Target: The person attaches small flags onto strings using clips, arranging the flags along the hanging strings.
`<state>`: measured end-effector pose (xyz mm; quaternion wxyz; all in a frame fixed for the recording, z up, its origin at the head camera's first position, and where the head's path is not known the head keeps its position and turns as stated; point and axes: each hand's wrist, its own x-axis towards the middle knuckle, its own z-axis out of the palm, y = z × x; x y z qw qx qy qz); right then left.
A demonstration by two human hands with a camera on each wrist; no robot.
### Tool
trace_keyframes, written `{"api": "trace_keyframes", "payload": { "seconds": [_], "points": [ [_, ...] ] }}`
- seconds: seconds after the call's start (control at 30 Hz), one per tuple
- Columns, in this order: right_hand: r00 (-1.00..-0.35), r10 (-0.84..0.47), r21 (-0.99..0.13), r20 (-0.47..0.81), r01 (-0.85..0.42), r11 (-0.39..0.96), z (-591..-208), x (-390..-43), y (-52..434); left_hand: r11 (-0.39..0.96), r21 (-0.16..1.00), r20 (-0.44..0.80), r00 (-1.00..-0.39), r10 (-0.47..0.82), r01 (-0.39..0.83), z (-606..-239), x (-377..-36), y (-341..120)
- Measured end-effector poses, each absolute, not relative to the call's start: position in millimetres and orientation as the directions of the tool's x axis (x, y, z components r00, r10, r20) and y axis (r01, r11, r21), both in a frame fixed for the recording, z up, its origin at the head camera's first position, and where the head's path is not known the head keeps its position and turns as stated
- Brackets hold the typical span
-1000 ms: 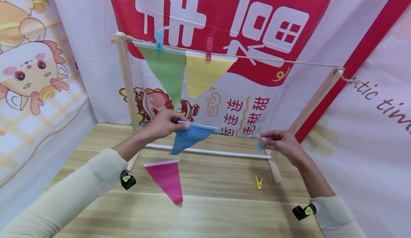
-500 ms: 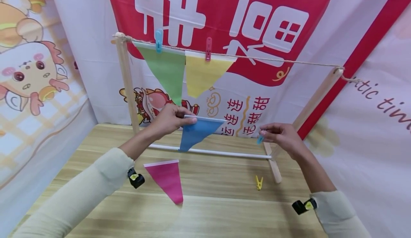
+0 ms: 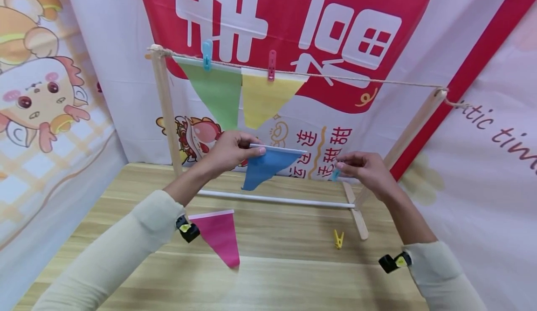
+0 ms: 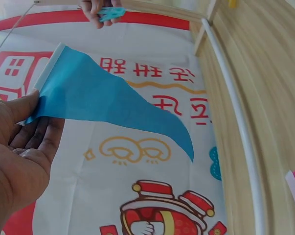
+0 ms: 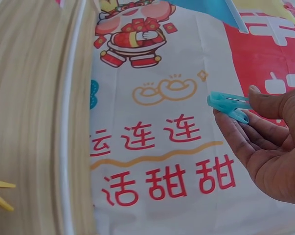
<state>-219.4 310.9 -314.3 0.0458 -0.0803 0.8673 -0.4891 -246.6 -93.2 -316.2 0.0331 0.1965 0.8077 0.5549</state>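
My left hand (image 3: 230,152) pinches a blue triangular pennant (image 3: 270,165) by the left end of its white top edge; the pennant hangs in the air below the twine. In the left wrist view the pennant (image 4: 98,95) bends toward its tip. My right hand (image 3: 366,171), at the same height to the right, pinches a light blue clothespin (image 3: 335,174) between thumb and fingers. From the twine (image 3: 356,79) hang a green pennant (image 3: 214,89) under a blue clothespin (image 3: 207,55) and a yellow pennant (image 3: 268,97) under a pink clothespin (image 3: 271,65).
The twine runs between two wooden posts (image 3: 164,110), joined low down by a white rod (image 3: 277,200). On the wooden table (image 3: 293,278) lie a pink pennant (image 3: 220,236) and a yellow clothespin (image 3: 339,239). A printed cloth (image 3: 138,115) covers the wall behind.
My left hand has moved right and up with the blue pennant, closer to the right hand. The right hand has risen slightly with its clothespin.
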Motion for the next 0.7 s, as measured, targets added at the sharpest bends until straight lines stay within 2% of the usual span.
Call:
{"api": "trace_keyframes", "payload": {
  "seconds": [0.7],
  "points": [
    [-0.98, -0.178, -0.828, 0.085, -0.169, 0.535, -278.3, -220.9, 293.8, 0.244, 0.906, 0.239, -0.893, 0.382, 0.347, -280.1, -251.2, -70.0]
  ]
}}
